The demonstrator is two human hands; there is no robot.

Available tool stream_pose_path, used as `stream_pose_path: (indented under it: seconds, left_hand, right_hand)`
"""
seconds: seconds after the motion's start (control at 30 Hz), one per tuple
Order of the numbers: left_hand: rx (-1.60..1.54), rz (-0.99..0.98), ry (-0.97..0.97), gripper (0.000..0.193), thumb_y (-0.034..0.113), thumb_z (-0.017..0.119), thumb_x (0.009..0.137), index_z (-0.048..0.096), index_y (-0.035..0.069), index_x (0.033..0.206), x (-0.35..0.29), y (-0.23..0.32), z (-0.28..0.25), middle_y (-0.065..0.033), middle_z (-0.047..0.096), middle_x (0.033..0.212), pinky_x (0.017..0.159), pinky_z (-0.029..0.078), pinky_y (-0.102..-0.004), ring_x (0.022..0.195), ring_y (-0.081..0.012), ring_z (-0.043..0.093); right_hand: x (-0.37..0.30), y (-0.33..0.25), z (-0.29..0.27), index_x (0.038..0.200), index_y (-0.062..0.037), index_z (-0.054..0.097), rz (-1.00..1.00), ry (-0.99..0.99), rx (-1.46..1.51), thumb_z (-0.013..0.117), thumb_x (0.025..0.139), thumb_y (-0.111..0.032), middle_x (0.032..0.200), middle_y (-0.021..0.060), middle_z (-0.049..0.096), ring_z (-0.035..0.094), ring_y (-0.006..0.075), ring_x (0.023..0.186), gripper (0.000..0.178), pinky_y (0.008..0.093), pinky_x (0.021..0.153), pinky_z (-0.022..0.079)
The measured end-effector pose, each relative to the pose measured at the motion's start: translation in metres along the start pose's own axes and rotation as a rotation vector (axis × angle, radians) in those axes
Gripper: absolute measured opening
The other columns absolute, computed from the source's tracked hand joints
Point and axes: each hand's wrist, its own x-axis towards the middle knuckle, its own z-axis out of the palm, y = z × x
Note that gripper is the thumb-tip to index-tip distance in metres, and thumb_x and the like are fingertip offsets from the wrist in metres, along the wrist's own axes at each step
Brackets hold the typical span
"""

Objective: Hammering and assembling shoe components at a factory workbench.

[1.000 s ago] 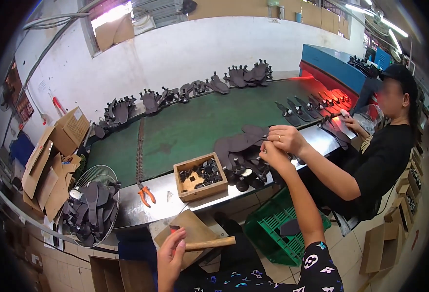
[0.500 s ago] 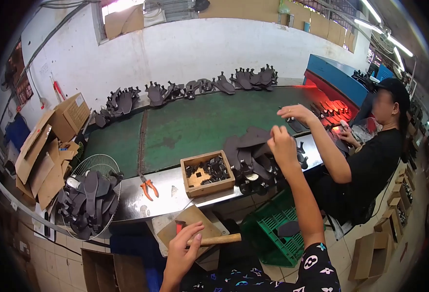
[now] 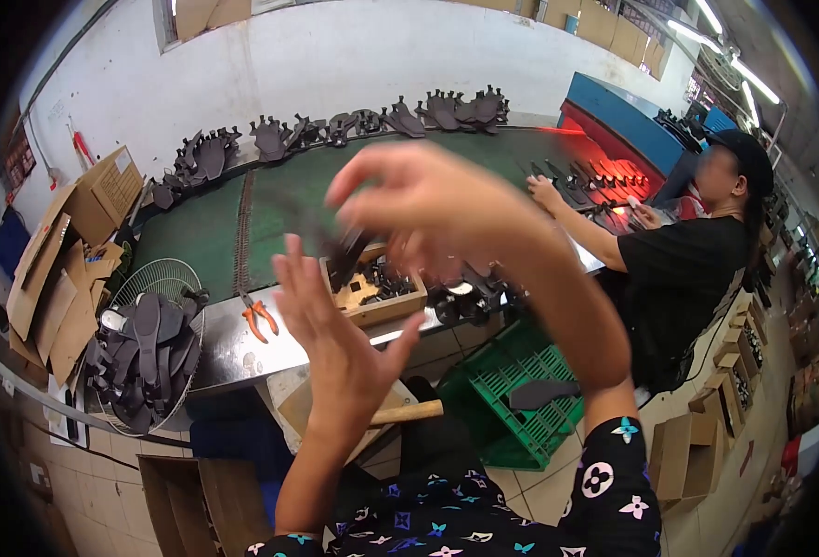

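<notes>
My right hand is raised close to the camera, blurred, its fingers pinched on a dark shoe piece that hangs below them. My left hand is up just beneath it, palm open and fingers spread, holding nothing. Behind the hands, a small wooden box with dark parts sits on the metal bench edge, beside a pile of dark shoe pieces.
Orange pliers lie on the bench. A wire basket of dark soles stands on the left, near cardboard boxes. The green belt carries more pieces. Below are a hammer and green crate. A co-worker sits on the right.
My right hand lifted from the pile on the bench toward the camera with a dark piece. My left hand rose from near the hammer and opened under it.
</notes>
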Motion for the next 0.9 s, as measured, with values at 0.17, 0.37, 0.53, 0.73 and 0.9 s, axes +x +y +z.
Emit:
stream_pose_path:
  seconds: [0.17,0.37,0.53,0.73,0.9]
  left_hand:
    - [0.215,0.178,0.442,0.051,0.034,0.079,0.085,0.046,0.009,0.113,-0.019,-0.025,-0.05,-0.0131,0.055,0.123,0.101,0.045,-0.0418,0.116,-0.0325,0.056]
    - [-0.384,-0.519,0.261,0.021,0.009,0.061,0.098,0.054,0.0,0.116,-0.086,-0.029,-0.123,-0.0047,0.062,0.102,0.084,0.045,-0.0265,0.096,-0.0142,0.058]
    - [-0.842,-0.984,-0.001,0.018,0.01,0.062,0.098,0.059,0.0,0.113,-0.098,-0.038,-0.08,-0.0007,0.061,0.099,0.079,0.042,-0.0207,0.088,-0.0059,0.053]
    - [0.393,-0.588,-0.35,0.049,0.015,0.071,0.086,0.053,0.005,0.131,-0.111,-0.062,-0.006,-0.0178,0.054,0.117,0.092,0.039,-0.0518,0.105,-0.0387,0.052]
    - [0.237,-0.003,-0.569,0.029,0.006,0.067,0.082,0.061,0.002,0.11,-0.021,-0.106,0.102,-0.0159,0.062,0.104,0.082,0.049,-0.0429,0.097,-0.0335,0.059]
  right_hand:
    - [-0.026,0.093,0.082,0.13,-0.0005,0.049,-0.265,-0.261,0.508,0.064,0.098,-0.033,0.111,0.0141,0.062,0.068,0.0208,0.085,0.048,0.0324,0.07,0.057]
    - [-0.058,0.279,0.158,0.148,-0.0053,0.031,-0.253,0.221,-0.827,0.078,0.077,-0.022,0.141,0.0237,0.042,0.065,0.0402,0.099,0.086,0.0457,0.081,0.055]
    - [-0.138,0.333,0.129,0.123,-0.0115,0.061,0.032,0.476,-0.752,0.073,0.071,-0.007,0.069,0.0141,0.066,0.068,0.0355,0.068,0.054,0.0423,0.057,0.054]
    - [-0.209,0.344,0.123,0.116,-0.0045,0.064,0.026,0.743,-0.113,0.07,0.085,-0.007,0.062,0.0059,0.062,0.061,0.0215,0.053,0.032,0.0292,0.052,0.047]
    - [-0.209,0.311,0.11,0.101,0.0016,0.065,0.164,0.946,0.513,0.063,0.098,-0.01,0.057,-0.0038,0.049,0.038,0.0038,0.038,0.013,0.0226,0.037,0.026]
